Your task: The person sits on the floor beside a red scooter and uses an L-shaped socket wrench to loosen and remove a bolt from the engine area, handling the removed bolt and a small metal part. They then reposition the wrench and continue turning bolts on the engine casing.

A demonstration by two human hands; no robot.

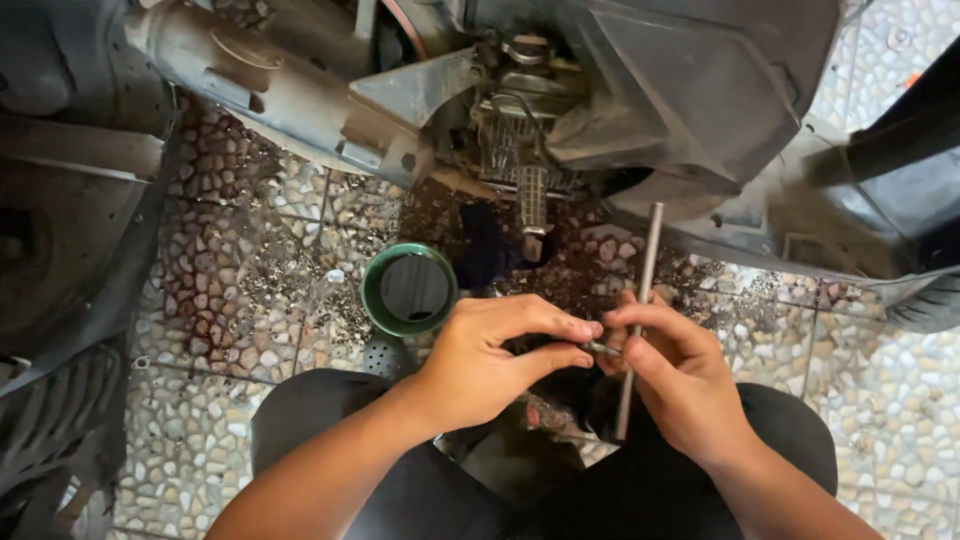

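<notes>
Right hand point(680, 375) clamped on long metal rod point(645, 270), upright at centre-right. Left hand point(490, 360) pinches small metal piece point(603, 349) against the rod, fingertips together. Green cup point(408, 290) on pebble floor point(230, 290) just left, engine point(520, 110) far.
</notes>
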